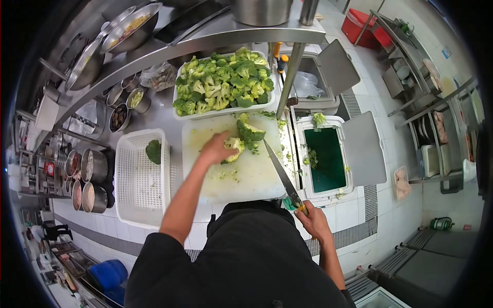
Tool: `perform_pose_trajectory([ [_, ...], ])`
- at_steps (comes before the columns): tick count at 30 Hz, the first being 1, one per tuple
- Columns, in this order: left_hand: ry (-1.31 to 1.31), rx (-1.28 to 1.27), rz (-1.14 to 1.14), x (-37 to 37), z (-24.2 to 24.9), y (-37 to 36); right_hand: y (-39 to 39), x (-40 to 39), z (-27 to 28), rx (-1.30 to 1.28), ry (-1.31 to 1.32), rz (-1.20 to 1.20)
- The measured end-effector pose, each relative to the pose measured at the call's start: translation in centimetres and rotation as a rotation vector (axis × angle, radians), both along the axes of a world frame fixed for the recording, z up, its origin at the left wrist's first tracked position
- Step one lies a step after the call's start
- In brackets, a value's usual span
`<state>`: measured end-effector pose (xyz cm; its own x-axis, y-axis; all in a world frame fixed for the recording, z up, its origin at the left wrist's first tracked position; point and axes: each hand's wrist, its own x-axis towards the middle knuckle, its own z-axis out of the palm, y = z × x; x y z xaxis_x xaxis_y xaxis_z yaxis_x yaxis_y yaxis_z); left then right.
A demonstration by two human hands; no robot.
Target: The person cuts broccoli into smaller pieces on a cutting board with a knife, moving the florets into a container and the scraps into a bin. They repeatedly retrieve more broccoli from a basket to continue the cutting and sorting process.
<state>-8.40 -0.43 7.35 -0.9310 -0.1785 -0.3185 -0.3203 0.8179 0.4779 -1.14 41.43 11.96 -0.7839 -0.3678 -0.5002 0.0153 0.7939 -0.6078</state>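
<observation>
On the white cutting board (pixel 205 185), my left hand (pixel 217 149) has its fingers closed on a broccoli piece (pixel 234 150), its pale cut side showing. Another broccoli chunk (pixel 249 128) lies just beyond it, beside the knife tip. A long knife (pixel 283 174) is gripped by its yellow handle in my right hand (pixel 313 222), off the board's right front corner. The blade slants up and left over the board's right side. Green crumbs are scattered over the board.
A white tub (pixel 179 110) heaped with broccoli florets stands behind the board. Left is a white basket (pixel 138 179) holding one broccoli piece (pixel 153 152). To the right, an open bin (pixel 303 136) contains scraps. A steel shelf (pixel 205 46) overhangs the back; metal pots (pixel 95 165) stand far left.
</observation>
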Motion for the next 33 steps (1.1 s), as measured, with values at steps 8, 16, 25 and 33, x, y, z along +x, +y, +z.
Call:
perform_pose_trajectory([
  [8,0.411,-0.1,0.102,7.3,-1.3,0.6,-5.3,-2.8,3.4,0.038,0.044,0.285],
  [16,0.442,0.059,0.06,8.7,-1.5,0.5,-6.7,-3.5,2.9,0.154,0.123,0.503],
  [25,0.432,0.36,0.303,6.8,-2.3,1.5,-6.8,-4.1,4.3,0.19,0.184,0.528],
  [33,0.389,0.282,0.306,6.4,-2.2,2.0,-10.9,-5.0,0.5,0.191,0.219,0.54],
])
